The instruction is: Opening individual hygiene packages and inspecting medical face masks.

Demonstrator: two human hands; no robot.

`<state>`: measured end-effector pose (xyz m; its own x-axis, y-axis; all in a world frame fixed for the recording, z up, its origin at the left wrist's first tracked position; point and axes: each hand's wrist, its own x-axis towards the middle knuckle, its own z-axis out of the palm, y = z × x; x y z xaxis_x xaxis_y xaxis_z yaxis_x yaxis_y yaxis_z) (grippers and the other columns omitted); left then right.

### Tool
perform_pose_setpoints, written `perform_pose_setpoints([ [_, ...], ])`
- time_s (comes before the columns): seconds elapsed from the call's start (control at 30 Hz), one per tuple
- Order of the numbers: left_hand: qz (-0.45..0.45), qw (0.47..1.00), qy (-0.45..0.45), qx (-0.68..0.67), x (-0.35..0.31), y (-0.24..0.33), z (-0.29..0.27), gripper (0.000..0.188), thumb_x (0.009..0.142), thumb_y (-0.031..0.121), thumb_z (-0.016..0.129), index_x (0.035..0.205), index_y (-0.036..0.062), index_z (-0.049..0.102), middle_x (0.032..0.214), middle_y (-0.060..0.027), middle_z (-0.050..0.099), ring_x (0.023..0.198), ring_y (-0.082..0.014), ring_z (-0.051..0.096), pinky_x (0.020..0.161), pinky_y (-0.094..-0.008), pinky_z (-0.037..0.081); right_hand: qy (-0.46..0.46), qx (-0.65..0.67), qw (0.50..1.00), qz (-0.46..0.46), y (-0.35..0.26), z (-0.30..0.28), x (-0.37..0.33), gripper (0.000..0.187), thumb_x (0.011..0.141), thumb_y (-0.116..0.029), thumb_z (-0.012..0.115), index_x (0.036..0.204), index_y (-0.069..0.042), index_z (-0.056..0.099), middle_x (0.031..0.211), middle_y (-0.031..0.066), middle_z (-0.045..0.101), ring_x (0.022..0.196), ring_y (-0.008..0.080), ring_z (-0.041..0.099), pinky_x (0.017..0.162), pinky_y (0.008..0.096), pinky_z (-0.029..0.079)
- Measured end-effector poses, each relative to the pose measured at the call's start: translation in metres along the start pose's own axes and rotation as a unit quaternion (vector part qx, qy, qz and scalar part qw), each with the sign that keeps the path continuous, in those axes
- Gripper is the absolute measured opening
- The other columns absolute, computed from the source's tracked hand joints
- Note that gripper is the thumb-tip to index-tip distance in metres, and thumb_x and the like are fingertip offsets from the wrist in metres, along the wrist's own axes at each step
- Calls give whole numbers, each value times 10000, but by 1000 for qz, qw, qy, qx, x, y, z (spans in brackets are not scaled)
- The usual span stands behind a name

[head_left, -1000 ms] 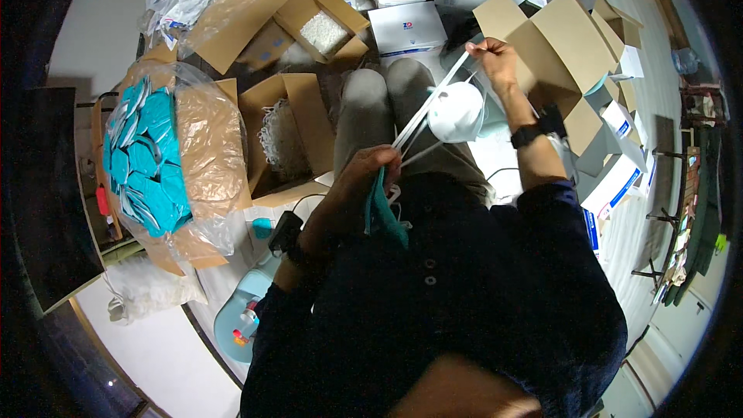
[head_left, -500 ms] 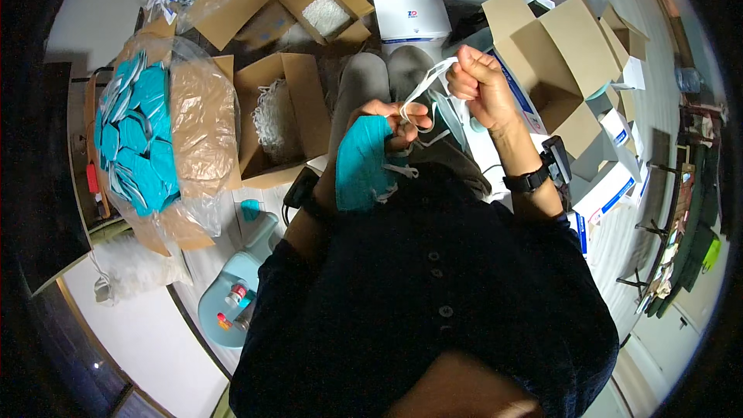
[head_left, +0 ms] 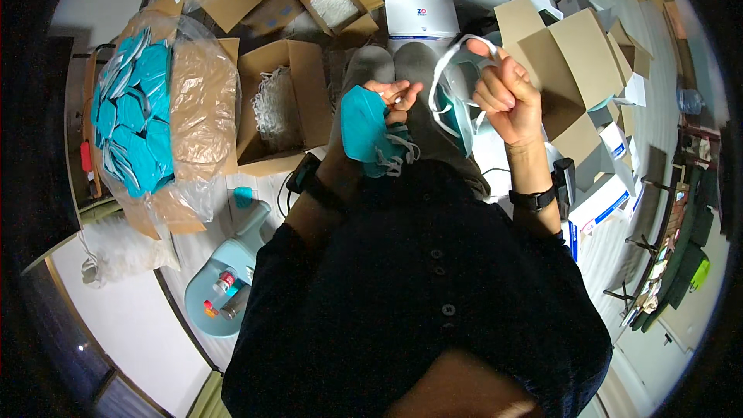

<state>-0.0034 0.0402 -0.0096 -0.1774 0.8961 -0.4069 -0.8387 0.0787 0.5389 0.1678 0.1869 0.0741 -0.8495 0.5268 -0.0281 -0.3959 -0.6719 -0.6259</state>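
Observation:
My left hand (head_left: 396,97) is closed on a teal face mask (head_left: 362,125), held upright above my lap. White ear loops (head_left: 398,156) dangle from the mask's lower side, and more masks may lie behind it. To the right, my right hand (head_left: 507,94) is raised with its fingers curled round a white elastic strap (head_left: 438,81). The strap makes a wide loop between the two hands. Below that loop, a paler mask-like piece (head_left: 462,133) rests by my right thigh, partly covered by the strap.
At left, a plastic-lined carton (head_left: 203,108) holds many teal masks (head_left: 143,120). Beside it stands an open box (head_left: 309,101) of white straps (head_left: 272,112). Open cartons (head_left: 565,62) and white boxes (head_left: 422,15) crowd the far and right sides. A blue stool (head_left: 220,263) holds bottles.
My right hand has moved right, away from the left, and the strap has opened into a wider loop. The mask in my left hand has risen and turned slightly.

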Motion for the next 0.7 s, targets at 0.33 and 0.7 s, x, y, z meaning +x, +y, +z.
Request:
perform_pose_setpoints([
  [0.33,75,973,58,208,43,-13,-40,232,871,267,568,903,38,580,821,-68,569,726,-146,531,678,-290,437,36,-502,858,107,34,40,-7,222,902,-200,636,905,21,655,777,38,640,695,73,518,610,264,451],
  [0.7,37,968,224,109,83,-22,-140,336,902,375,512,699,110,472,629,-24,491,581,-173,469,542,-336,395,213,-496,836,-93,22,-7,-19,117,885,-108,637,831,-8,665,722,-51,577,643,32,457,570,210,354],
])
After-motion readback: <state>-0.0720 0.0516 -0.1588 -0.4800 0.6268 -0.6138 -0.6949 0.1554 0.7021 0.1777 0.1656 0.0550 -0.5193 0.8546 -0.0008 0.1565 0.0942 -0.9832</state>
